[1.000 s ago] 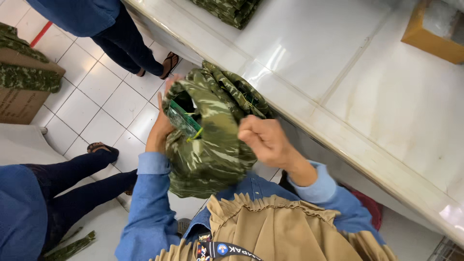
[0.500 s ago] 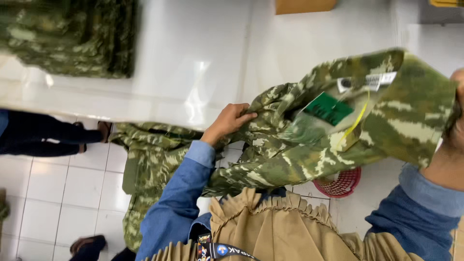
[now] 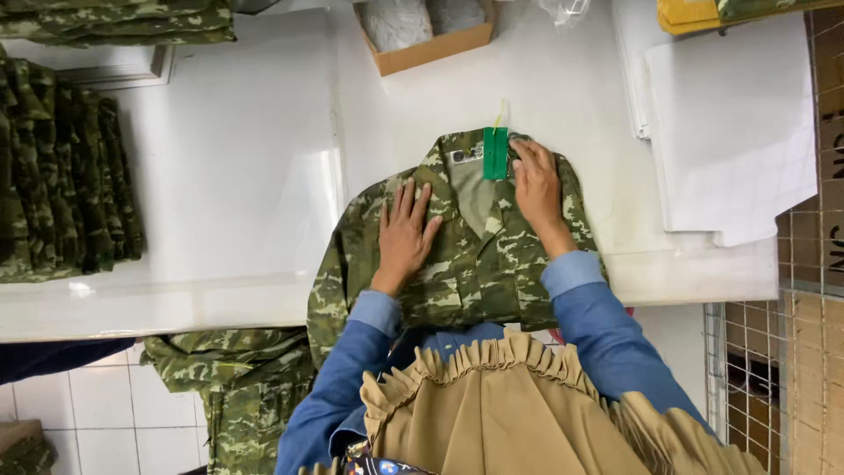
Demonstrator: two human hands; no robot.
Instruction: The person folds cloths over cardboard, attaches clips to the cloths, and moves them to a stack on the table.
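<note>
White table (image 3: 264,158), hands (image 3: 404,230) flat on jacket (image 3: 466,264)

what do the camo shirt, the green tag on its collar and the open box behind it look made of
Camouflage-print shirt: woven cloth, matte, judging by its soft creases and folded collar. Flat green rectangular tag: likely card or plastic; stiff straight edges, slight sheen. Open brown box: cardboard, dull tan with raw cut walls.

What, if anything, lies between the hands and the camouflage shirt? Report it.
Nothing visible does. The left hand lies flat on the camouflage shirt chest, and the right hand presses its collar beside the green tag. Both touch the cloth directly.
</note>
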